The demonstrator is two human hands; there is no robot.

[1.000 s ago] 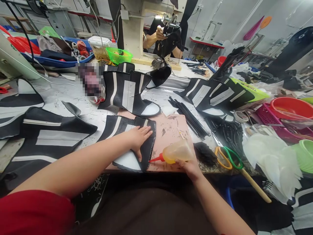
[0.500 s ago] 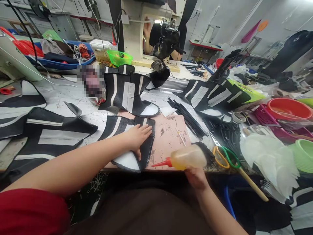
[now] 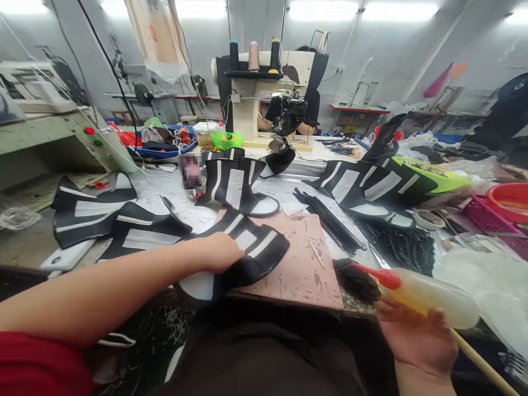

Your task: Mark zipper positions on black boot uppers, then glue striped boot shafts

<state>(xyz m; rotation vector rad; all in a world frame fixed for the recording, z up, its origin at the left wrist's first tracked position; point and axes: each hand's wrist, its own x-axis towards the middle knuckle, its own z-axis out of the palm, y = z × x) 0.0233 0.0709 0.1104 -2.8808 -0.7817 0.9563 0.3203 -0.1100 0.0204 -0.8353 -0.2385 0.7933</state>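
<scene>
A black boot upper with white strips (image 3: pixel 268 247) lies at the front of a pinkish board (image 3: pixel 307 275). My left hand (image 3: pixel 223 252) is closed on its middle, fingers curled out of sight, and the upper's right part looks bent up off the board. At the right, beyond the table's front edge, my right hand (image 3: pixel 416 335) is wrapped around a squeeze bottle (image 3: pixel 437 300) of yellowish liquid. The bottle's red nozzle (image 3: pixel 383 276) points left, above a dark bristly clump (image 3: pixel 357 281). Behind the board another boot upper (image 3: pixel 233 187) rests on the table.
Further uppers (image 3: pixel 148 231) lie at the left and more uppers (image 3: pixel 350 187) at the right. Black strips (image 3: pixel 330 220) lie beside the board, and scissors (image 3: pixel 379 257) are partly hidden. A sewing machine (image 3: pixel 256 104) stands at the back, with a person behind it. Baskets (image 3: pixel 480 212) are at the right.
My left hand has gone from lying flat on the upper to gripping it, and the upper has shifted and bent. My right hand has carried the bottle right, away from the board. The view has tilted up.
</scene>
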